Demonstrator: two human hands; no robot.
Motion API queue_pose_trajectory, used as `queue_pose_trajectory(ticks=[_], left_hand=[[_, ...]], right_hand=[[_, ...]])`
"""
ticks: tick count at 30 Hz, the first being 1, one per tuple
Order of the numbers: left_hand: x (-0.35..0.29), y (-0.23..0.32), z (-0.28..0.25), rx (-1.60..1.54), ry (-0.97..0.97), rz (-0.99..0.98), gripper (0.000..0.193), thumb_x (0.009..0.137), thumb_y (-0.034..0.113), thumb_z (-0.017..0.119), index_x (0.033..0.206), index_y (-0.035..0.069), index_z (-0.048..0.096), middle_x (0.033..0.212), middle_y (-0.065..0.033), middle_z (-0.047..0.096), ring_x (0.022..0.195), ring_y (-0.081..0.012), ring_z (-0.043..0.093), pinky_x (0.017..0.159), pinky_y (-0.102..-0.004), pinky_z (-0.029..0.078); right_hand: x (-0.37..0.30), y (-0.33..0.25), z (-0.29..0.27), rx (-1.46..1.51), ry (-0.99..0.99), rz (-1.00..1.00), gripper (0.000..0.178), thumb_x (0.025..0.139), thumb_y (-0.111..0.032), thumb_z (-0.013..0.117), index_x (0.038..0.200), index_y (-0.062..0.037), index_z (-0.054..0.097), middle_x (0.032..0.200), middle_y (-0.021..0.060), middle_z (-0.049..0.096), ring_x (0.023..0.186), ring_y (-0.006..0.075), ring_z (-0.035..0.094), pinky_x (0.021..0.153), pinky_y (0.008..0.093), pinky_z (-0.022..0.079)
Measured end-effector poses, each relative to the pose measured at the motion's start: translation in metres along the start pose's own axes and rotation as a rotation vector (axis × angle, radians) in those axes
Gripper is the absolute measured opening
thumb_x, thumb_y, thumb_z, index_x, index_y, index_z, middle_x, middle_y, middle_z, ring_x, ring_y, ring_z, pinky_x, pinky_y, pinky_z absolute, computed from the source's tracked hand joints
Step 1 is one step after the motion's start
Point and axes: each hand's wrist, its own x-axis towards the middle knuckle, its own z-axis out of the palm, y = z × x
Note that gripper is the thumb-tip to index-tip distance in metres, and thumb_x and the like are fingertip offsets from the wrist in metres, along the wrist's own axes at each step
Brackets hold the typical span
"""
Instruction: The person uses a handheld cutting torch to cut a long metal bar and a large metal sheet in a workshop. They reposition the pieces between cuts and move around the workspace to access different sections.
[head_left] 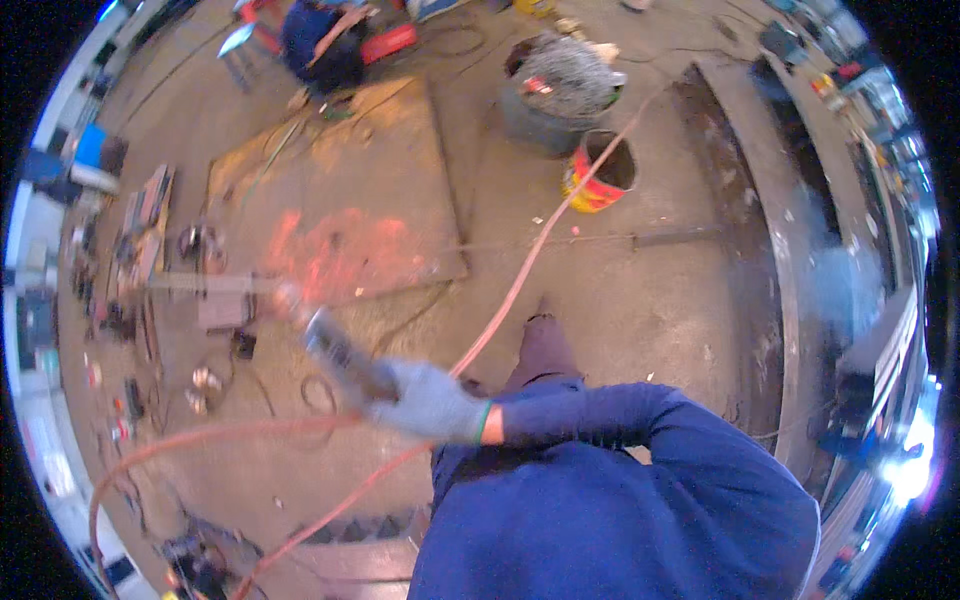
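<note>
Grey tool (345, 352): it is at the near side of the rusty plate (330, 180), with its blurred front end seen over the plate's near edge; if they touch, I cannot tell.
Long axis: slanting forward and to the left, toward the near left part of the plate.
Right hand (432, 402): gloved, nearer to the person than the plate; its fingers are closed around the tool's rear part, so the tool lies ahead and left of them.
Left hand: out of view, so I cannot tell its fingers' state; the right is the only hand seen near the tool.
Pink hose (520, 265): one length passes the plate's right side.
Red-yellow bucket (590, 195): on the floor, right of the plate.
</note>
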Motion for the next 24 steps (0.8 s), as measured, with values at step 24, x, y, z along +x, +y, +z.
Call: queue_pose_trajectory(ticks=[24], left_hand=[[-0.235, -0.009, 0.083, 0.307, 0.357, -0.791, 0.039, 0.110, 0.030, 0.059, 0.078, 0.011, 0.044, 0.056, 0.0060, 0.033, 0.038, -0.0034, 0.033, 0.032, -0.0240, 0.025]], right_hand=[[0.462, 0.494, -0.036, -1.062, -0.303, 0.410, 0.054, 0.090, -0.046, 0.066, 0.112, 0.0026, 0.071, 0.107, 0.0318, 0.072, 0.103, 0.0483, 0.071, 0.089, 0.0564, 0.055]])
